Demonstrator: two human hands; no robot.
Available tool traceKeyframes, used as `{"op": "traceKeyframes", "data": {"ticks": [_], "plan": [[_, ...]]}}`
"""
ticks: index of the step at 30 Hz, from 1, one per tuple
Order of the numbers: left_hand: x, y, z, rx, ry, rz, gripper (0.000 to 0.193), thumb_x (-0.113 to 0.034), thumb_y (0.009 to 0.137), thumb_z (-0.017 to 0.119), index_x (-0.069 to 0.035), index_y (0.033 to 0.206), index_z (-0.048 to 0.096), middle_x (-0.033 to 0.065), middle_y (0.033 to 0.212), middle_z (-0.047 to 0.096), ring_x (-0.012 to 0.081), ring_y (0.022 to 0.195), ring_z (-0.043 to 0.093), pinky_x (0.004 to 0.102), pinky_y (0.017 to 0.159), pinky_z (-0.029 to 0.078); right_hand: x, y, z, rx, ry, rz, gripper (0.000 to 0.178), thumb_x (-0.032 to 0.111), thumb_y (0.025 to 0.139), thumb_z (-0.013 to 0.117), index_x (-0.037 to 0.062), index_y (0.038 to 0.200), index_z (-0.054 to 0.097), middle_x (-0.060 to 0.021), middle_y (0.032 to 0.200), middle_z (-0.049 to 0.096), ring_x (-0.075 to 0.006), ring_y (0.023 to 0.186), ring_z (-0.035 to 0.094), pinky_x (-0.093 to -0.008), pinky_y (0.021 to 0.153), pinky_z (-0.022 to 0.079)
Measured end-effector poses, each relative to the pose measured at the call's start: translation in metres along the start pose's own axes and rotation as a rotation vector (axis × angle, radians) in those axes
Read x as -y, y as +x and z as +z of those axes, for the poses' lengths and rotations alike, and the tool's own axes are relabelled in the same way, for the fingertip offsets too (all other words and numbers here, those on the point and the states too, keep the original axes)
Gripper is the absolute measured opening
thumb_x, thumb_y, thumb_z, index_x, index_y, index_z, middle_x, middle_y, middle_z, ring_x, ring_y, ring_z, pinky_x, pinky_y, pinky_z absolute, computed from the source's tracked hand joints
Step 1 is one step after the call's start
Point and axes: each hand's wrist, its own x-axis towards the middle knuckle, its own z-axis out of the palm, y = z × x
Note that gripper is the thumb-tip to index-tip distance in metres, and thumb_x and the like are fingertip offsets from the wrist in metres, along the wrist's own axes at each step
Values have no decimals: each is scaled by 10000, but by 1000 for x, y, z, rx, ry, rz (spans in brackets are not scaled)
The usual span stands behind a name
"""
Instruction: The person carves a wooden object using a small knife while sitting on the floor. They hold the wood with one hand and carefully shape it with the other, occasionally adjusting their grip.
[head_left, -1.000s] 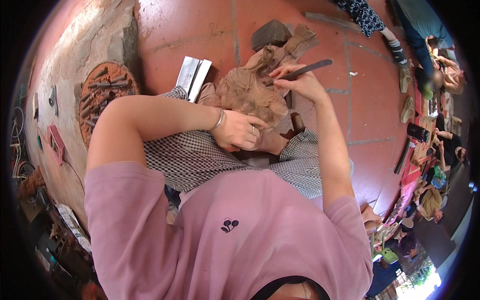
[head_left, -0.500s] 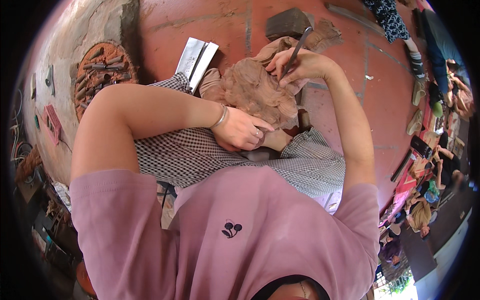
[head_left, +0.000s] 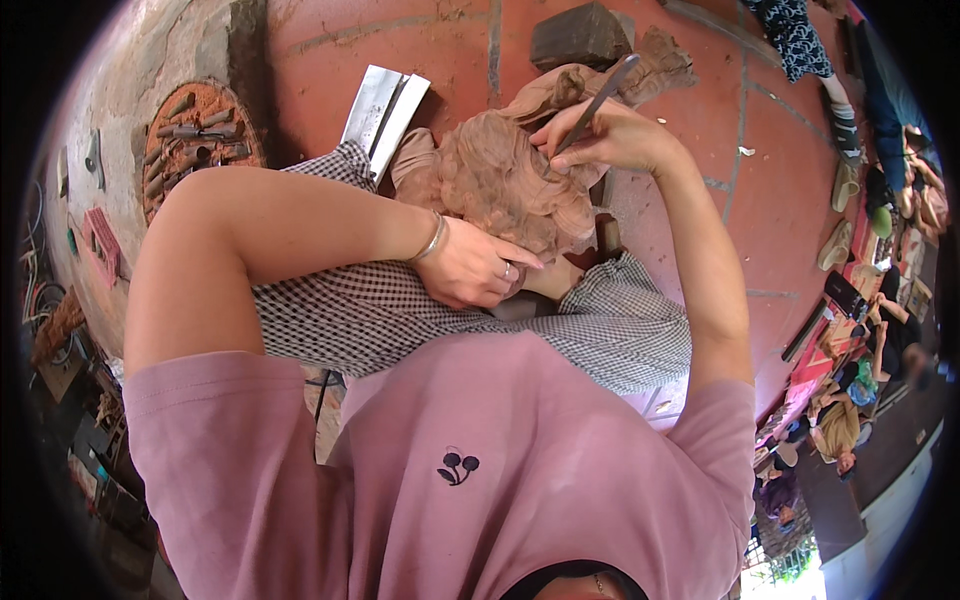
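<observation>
The slim tool (head_left: pixel 599 100) pinched in my right hand (head_left: pixel 612 136) could skid off the uneven carving (head_left: pixel 490 165) toward my left hand (head_left: pixel 468 264), whose grip I can't tell.

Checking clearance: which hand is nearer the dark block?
Right. The right hand is just short of the dark block, holding the tool; the left hand is farther back, at the near edge of the carving.
</observation>
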Motion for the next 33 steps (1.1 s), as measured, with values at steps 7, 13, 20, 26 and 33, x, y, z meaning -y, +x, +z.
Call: {"op": "traceKeyframes", "data": {"ticks": [7, 13, 20, 26, 33], "plan": [[2, 0, -1, -14, -4, 18, 255, -268, 826, 580, -26, 871, 648, 89, 832, 612, 257, 939, 613, 533, 1202, 233, -14, 2, 4, -89, 100, 106, 190, 124, 814, 799, 40, 976, 744, -54, 1056, 720, -155, 1014, 663, -309, 887, 539], [3, 1, -1, 9, -34, 19, 267, -282, 807, 605, -26, 868, 644, 86, 825, 605, 256, 943, 612, 534, 1203, 236, -14, 6, 1, -43, 104, 83, 131, 99, 840, 772, 43, 952, 736, -83, 1024, 736, -173, 1005, 683, -308, 910, 540], [2, 0, 2, -11, 2, 8, 271, -280, 796, 605, -27, 881, 649, 82, 834, 611, 249, 945, 616, 527, 1201, 244, -12, -3, 4, -38, 30, 28, 166, 96, 840, 771, 16, 971, 711, -76, 1016, 739, -156, 968, 686, -303, 882, 547], [2, 0, 1, 22, -28, -1, 274, -277, 804, 592, -23, 887, 650, 90, 843, 617, 255, 966, 619, 526, 1202, 242, -16, 8, 2, -52, 149, 93, 130, 112, 839, 776, 31, 931, 732, -84, 1014, 741, -161, 1000, 679, -304, 892, 543], [2, 0, 1, 8, -28, 7, 266, -276, 809, 587, -25, 871, 650, 98, 842, 620, 263, 970, 618, 528, 1200, 247, -6, 14, -4, 6, -34, 137, 143, 118, 857, 762, 26, 963, 736, -23, 908, 718, -120, 866, 652, -293, 803, 515]]}}
